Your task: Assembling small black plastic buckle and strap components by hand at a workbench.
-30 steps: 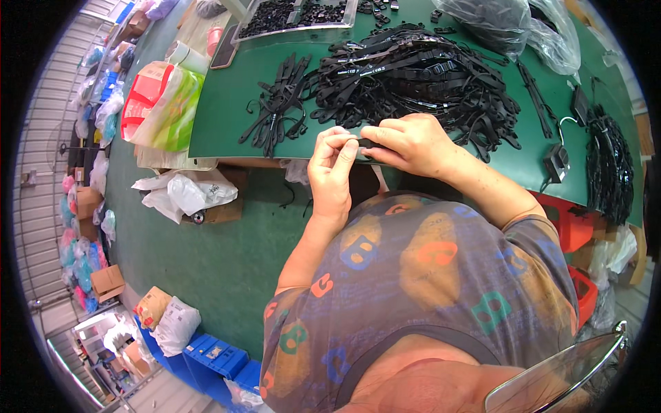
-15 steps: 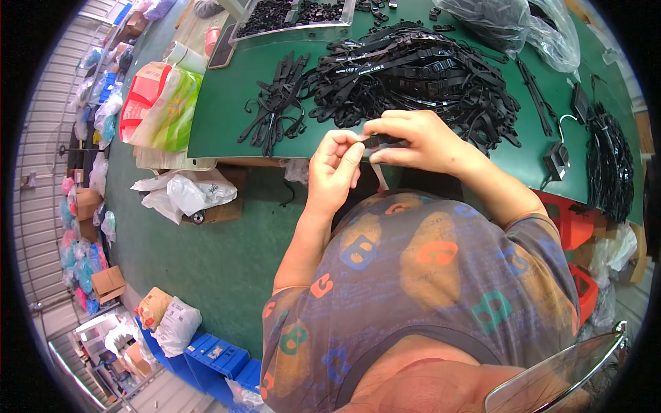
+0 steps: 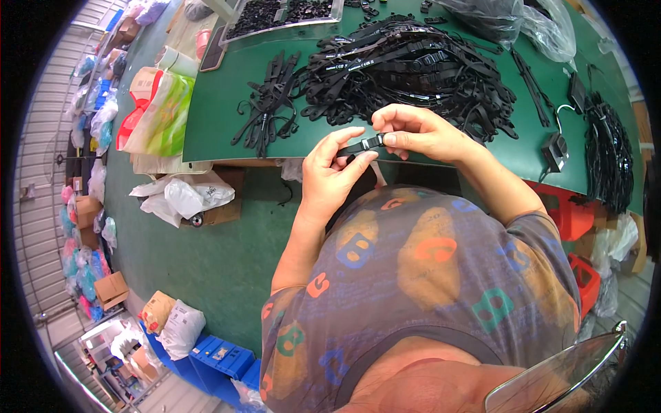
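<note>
Between my two hands is a black strap with a buckle (image 3: 363,146), held just off the table's near edge. My left hand (image 3: 330,168) has its thumb and fingers closed around the strap's left part. The thumb and forefinger of my right hand (image 3: 416,134) pinch the buckle end. Beyond my hands lies a large heap of black straps (image 3: 413,72) with buckles. To its left, a smaller bunch of black straps (image 3: 268,103) is spread on the green table (image 3: 213,124).
A clear tray (image 3: 282,27) of small black parts stands at the back, with a phone (image 3: 213,48) beside it. At right are plastic bags (image 3: 551,34), a small black box on a cord (image 3: 554,151) and a hanging strap bundle (image 3: 609,151). A red stool (image 3: 568,213) sits below.
My fingers have shifted on the strap, and the buckle now shows between my hands. The right fingers have lifted off its upper side. The view has moved slightly.
</note>
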Action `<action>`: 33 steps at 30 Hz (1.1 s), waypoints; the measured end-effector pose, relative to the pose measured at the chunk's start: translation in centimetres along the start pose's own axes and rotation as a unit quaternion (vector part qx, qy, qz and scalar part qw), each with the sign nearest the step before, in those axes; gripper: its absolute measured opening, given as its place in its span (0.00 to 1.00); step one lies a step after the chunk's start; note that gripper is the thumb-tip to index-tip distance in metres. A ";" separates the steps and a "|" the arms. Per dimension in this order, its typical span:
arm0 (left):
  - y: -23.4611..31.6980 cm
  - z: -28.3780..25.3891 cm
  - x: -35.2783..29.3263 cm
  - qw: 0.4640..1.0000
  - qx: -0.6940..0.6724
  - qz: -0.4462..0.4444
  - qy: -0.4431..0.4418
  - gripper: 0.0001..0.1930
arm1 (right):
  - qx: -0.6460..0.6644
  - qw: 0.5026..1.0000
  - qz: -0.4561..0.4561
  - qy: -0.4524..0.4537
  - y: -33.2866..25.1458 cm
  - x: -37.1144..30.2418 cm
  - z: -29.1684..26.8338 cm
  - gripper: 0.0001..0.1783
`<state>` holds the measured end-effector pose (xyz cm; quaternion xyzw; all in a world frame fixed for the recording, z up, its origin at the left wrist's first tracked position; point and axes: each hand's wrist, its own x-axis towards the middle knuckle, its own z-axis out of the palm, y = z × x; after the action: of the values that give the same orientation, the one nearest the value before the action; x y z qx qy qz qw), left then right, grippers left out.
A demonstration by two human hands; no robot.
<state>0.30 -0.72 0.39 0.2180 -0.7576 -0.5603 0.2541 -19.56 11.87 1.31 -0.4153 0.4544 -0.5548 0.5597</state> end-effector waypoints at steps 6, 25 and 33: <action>1.1 -0.2 0.2 0.996 0.079 0.033 0.001 0.21 | -0.039 0.999 0.011 0.022 -0.2 -0.2 -0.1 0.12; 1.2 -0.5 0.8 0.950 0.256 0.176 -0.025 0.15 | -0.251 0.963 -0.097 0.012 -0.3 -0.8 -0.6 0.09; 4.7 1.4 1.0 0.876 0.389 0.281 -0.041 0.20 | -0.438 0.861 -0.245 0.076 0.7 -2.0 1.0 0.12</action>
<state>-1.55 1.01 4.68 0.0543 -0.9536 -0.1337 0.2644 -18.35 13.85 1.03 -0.6722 0.5754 -0.4475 0.1296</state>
